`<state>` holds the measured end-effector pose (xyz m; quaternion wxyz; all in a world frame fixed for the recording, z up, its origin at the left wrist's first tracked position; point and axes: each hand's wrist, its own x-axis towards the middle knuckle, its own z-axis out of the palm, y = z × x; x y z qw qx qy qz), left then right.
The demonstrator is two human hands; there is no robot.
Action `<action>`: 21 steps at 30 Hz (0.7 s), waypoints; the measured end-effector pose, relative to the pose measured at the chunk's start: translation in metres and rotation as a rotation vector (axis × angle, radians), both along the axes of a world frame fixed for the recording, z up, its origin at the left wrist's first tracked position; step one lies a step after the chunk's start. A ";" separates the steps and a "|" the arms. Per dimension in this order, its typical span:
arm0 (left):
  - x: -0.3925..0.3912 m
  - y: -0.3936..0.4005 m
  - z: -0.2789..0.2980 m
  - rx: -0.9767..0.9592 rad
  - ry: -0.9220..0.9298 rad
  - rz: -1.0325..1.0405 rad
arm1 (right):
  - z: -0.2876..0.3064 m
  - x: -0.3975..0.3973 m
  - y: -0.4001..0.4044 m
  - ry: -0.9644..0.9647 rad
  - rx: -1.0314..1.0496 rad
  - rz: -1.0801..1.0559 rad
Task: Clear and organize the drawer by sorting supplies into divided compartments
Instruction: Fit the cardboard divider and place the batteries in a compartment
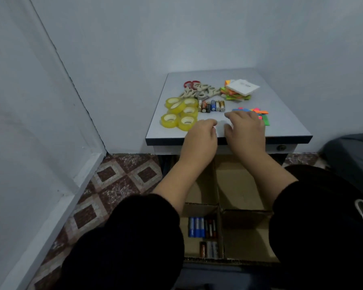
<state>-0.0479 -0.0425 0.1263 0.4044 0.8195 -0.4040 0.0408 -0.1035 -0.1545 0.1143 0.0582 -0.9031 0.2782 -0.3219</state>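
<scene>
Just both hands (222, 132) near desk edge (228, 140)

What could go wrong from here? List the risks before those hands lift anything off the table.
1. The batteries on the table lie side by side and look free to roll; a nudge from the right hand might scatter them.
2. The tape rolls sit near the table's left edge; the left hand could knock one to the floor.

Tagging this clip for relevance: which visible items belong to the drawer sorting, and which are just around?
Job: yellow tape rolls, beige scissors, loose batteries, neon sticky notes, cardboard-divided drawer, batteries already sorted.
Just around: grey tabletop, patterned floor tiles.
</scene>
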 end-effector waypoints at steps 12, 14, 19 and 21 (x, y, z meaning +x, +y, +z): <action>0.047 -0.089 0.017 0.470 -0.090 0.114 | 0.011 0.028 -0.034 0.420 -0.117 -0.070; 0.051 -0.094 0.019 0.506 -0.077 0.111 | 0.011 0.029 -0.034 0.414 -0.109 -0.056; 0.048 -0.090 0.015 0.393 -0.063 0.130 | 0.000 0.027 -0.037 0.239 -0.153 -0.050; 0.044 -0.085 0.008 0.258 -0.054 0.169 | -0.003 0.027 -0.037 0.174 -0.189 -0.076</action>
